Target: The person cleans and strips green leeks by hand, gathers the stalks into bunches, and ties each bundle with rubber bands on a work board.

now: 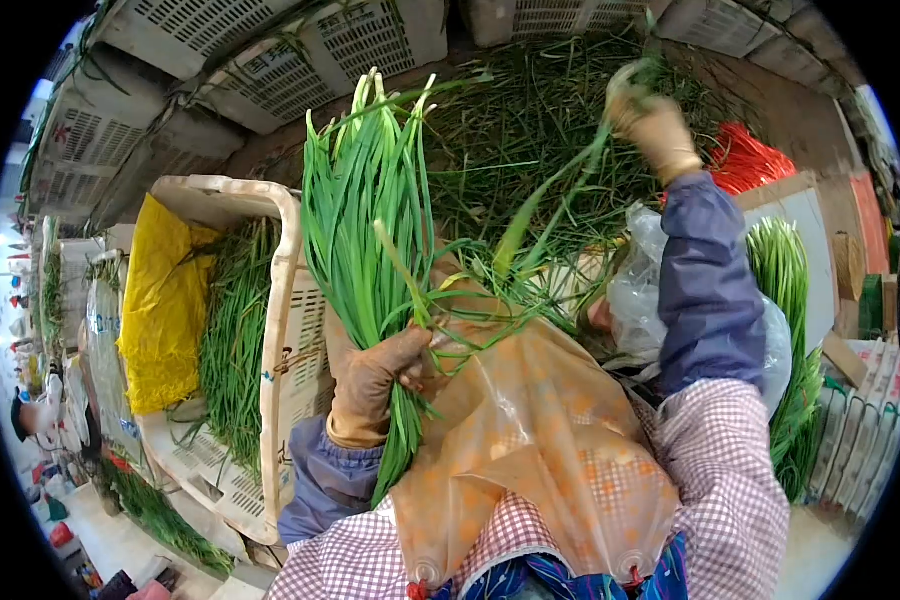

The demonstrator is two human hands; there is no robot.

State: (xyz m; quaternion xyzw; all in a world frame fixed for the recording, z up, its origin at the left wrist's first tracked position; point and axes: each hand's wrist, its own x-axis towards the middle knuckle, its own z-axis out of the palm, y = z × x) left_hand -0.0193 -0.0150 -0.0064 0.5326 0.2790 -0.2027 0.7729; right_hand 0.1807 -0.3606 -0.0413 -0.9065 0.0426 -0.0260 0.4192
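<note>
My left hand [380,385], in a brown glove, is closed around the lower part of a bunch of garlic chives [365,210]. The bunch stands up from the fist with its pale stem ends at the top, and leaf tips hang below. My right hand [655,125], also gloved, is stretched out over a heap of loose green leaves [540,130]. Motion smears its fingers. Long green and yellowish leaves [560,215] trail from beside it toward my lap; whether the fingers grip them cannot be made out. More loose leaves lie on my translucent apron [530,420].
Left of me stands a white plastic crate [282,300] holding green chives and a yellow cloth [160,310]. Perforated crates [360,50] line the back. On the right are red ties [750,160], clear plastic bags [642,280] and another chive bundle [785,290].
</note>
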